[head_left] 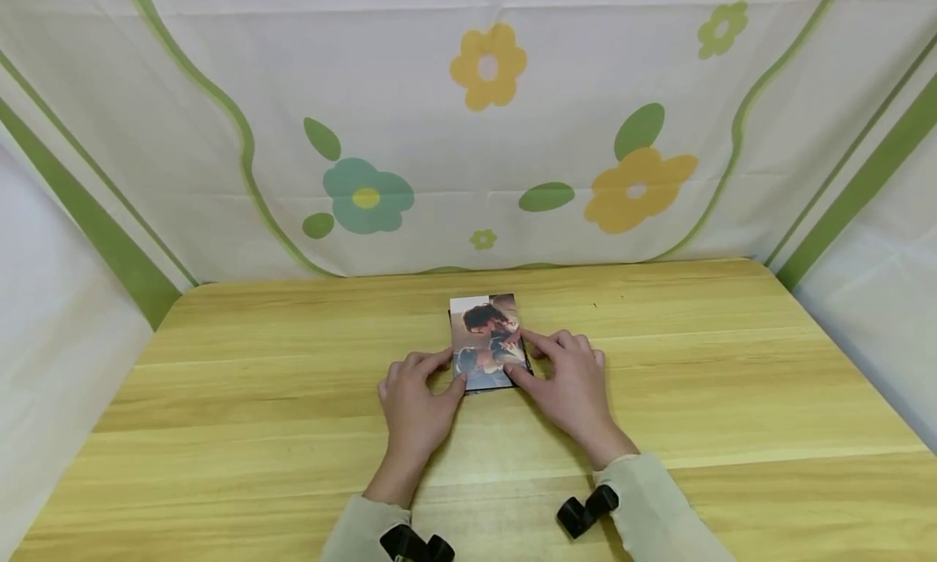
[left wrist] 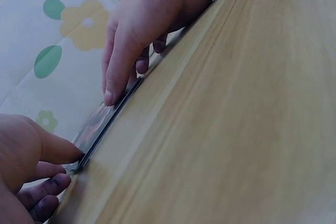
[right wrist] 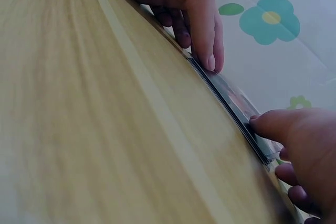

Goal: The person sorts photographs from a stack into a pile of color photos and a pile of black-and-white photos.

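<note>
Gripping a photo stack [head_left: 485,346] from both sides here, with the fingers and thumbs of two bare hands! Pinching at the near left corner with the left hand [head_left: 417,401], thumb on the corner, forefinger against the left edge. Matching that on the other side with the right hand [head_left: 573,385], thumb down on top close to the near right corner, forefinger up at the right edge. Lying flat, all the while, on a wood-grained table [head_left: 256,448], centred between left and right and short of the far edge. Showing several thin dark layers along the near side in both wrist views, and peeping out a little past the top picture [head_left: 476,371] at the left and near edges. Displaying a dark-haired figure on top, over paler and bluish tones. Reaching in from pale sleeves, left [head_left: 359,529] and right [head_left: 662,505], with a black device at each wrist, left [head_left: 413,546] and right [head_left: 578,517]. Rising behind it all, a white cloth [head_left: 424,98], printed with yellow, teal and green flowers, green leaves and a wavy green line, and running down to the table's back edge.
</note>
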`<state>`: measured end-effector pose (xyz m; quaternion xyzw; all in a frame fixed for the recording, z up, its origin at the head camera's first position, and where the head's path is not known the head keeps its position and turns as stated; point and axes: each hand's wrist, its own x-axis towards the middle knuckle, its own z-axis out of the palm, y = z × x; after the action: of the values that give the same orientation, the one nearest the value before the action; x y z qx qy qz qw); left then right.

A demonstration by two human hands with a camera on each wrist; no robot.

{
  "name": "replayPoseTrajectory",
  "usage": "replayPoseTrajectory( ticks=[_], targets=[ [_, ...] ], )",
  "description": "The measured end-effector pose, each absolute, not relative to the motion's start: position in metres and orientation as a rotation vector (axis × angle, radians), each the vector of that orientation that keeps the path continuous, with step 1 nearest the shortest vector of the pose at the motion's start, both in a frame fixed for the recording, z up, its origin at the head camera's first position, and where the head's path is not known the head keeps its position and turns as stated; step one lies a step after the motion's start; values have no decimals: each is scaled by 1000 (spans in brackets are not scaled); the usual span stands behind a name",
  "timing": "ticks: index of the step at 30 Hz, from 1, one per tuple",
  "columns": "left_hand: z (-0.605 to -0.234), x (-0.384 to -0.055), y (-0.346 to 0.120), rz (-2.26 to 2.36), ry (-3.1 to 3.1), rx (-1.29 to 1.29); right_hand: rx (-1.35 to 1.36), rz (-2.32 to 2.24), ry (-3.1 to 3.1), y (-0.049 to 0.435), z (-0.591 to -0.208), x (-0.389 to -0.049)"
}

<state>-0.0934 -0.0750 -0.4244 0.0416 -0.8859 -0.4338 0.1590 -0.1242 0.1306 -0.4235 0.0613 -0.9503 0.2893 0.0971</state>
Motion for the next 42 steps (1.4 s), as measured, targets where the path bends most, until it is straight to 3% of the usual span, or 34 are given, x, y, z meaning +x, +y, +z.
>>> replayPoseTrajectory(
  ticks=[42],
  targets=[
    [-423, -96, -74, -1401, -2477, 225, 195, 1079, -2782, 129, -420, -122]
  ],
)
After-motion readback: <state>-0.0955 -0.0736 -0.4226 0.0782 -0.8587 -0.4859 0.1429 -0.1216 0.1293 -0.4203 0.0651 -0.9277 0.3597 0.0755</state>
